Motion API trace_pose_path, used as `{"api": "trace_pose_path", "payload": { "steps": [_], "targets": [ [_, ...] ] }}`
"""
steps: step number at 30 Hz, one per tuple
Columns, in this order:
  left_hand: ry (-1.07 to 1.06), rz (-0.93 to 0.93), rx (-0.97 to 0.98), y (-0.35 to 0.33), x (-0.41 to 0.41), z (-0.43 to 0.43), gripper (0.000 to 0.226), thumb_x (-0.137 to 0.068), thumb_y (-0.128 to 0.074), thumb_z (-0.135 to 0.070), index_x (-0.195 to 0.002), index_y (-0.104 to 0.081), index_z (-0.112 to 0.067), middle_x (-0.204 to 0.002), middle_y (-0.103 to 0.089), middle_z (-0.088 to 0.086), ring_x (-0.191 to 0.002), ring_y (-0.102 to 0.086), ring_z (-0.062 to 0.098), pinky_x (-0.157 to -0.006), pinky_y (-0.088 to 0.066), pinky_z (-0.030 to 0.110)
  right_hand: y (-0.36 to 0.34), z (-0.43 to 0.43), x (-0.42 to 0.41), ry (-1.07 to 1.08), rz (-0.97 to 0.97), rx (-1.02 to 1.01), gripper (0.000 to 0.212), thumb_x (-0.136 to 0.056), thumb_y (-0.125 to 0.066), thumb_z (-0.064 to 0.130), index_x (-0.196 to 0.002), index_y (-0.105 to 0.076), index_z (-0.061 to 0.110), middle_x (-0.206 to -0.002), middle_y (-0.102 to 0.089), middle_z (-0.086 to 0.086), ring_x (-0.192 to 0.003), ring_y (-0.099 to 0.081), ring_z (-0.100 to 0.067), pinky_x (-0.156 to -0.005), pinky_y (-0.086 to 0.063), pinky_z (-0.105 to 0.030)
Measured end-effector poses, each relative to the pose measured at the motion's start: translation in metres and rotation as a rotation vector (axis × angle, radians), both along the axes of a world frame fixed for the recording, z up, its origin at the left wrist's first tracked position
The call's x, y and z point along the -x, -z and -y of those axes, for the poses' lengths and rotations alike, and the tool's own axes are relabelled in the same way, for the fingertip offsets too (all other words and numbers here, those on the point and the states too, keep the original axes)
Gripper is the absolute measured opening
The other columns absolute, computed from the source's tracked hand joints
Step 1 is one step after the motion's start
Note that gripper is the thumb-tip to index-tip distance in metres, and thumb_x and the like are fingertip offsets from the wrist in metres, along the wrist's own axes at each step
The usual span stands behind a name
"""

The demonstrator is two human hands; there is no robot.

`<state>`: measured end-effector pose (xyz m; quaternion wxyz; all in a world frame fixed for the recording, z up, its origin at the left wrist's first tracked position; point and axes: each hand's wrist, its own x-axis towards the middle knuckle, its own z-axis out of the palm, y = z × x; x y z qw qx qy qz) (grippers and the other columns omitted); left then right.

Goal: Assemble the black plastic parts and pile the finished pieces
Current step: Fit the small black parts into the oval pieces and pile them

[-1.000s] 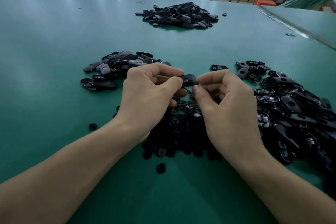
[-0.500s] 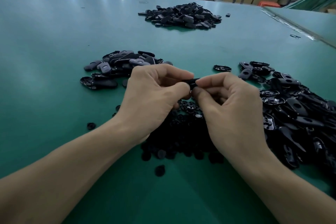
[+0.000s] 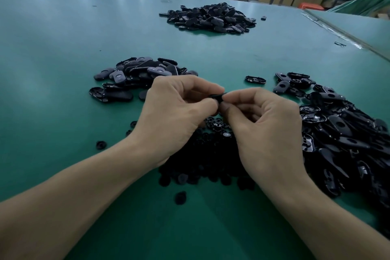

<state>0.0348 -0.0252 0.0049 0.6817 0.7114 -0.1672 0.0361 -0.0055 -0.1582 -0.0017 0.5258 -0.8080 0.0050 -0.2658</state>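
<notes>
Head view: both hands meet over the middle of the green counter point(image 3: 59, 65). The left hand point(image 3: 175, 112) and the right hand point(image 3: 268, 124) each pinch one small black part point(image 3: 217, 96) between thumb and curled fingers point(image 3: 238, 96), narrow and tight on it. Only a sliver of the part shows, so whether its pieces have seated cannot be told.

Directly below lies a heap of small round pieces point(image 3: 211, 154). Oval shells point(image 3: 348, 133) spread to the right. A smaller pile point(image 3: 139, 76), likely the finished ones, sits just left and beyond, and another pile point(image 3: 211, 18) lies far across.

The risk, as I judge it: pressing off-centre could leave the insert half seated, or pop it from the pinch into the round pieces beneath, where black on black would be hard to find. An unseated piece tossed onto the left pile would pass unnoticed.
</notes>
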Motion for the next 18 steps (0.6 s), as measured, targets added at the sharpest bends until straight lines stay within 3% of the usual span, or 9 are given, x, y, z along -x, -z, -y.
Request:
{"api": "trace_pose_path", "payload": {
  "steps": [4,9,11,14,18],
  "targets": [
    [0.000,-0.018,0.022,0.0016,-0.0009,-0.0011,0.018,-0.082,-0.075,0.002,-0.088,-0.076,-0.015,-0.073,-0.076,0.000,-0.064,-0.068,0.004,-0.054,-0.049,0.014,-0.0008,-0.0005,0.0014,-0.014,0.007,-0.012,0.016,-0.090,-0.072,0.011,-0.094,-0.079,0.025,-0.080,-0.075,0.017,-0.075,-0.072,-0.005,-0.077,-0.060,-0.032],
    [-0.003,-0.014,0.034,0.0028,-0.0019,-0.0024,0.014,-0.083,-0.076,0.000,-0.087,-0.075,-0.013,-0.076,-0.076,0.004,-0.065,-0.069,0.009,-0.054,-0.051,0.016,-0.0004,-0.0008,0.0022,-0.017,-0.016,-0.019,0.017,-0.090,-0.070,0.014,-0.092,-0.080,0.028,-0.073,-0.074,0.015,-0.066,-0.069,-0.027,-0.061,-0.056,-0.038],
    [0.004,-0.009,0.023,0.0032,-0.0019,-0.0022,0.017,-0.083,-0.075,0.001,-0.084,-0.074,-0.015,-0.074,-0.075,0.002,-0.064,-0.068,0.008,-0.054,-0.051,0.016,-0.0012,-0.0010,0.0026,-0.016,-0.005,-0.026,0.020,-0.090,-0.071,0.014,-0.089,-0.079,0.032,-0.080,-0.075,0.012,-0.068,-0.069,-0.017,-0.067,-0.057,-0.032],
    [0.023,0.002,0.021,0.0024,-0.0015,-0.0012,0.021,-0.084,-0.073,0.001,-0.083,-0.073,-0.020,-0.074,-0.075,-0.002,-0.064,-0.066,0.005,-0.054,-0.049,0.014,-0.0024,-0.0001,0.0032,-0.002,0.024,0.014,0.024,-0.091,-0.071,0.015,-0.094,-0.075,0.038,-0.093,-0.071,0.013,-0.085,-0.068,-0.005,-0.075,-0.053,-0.020],
    [0.054,-0.004,0.042,0.0014,-0.0008,-0.0011,0.020,-0.088,-0.070,0.000,-0.086,-0.072,-0.020,-0.073,-0.073,-0.006,-0.063,-0.064,0.000,-0.053,-0.046,0.011,-0.0019,0.0011,0.0017,-0.002,0.003,-0.003,0.022,-0.093,-0.069,0.015,-0.106,-0.074,0.032,-0.090,-0.073,0.017,-0.089,-0.069,-0.001,-0.082,-0.056,-0.022]
  ]
}}
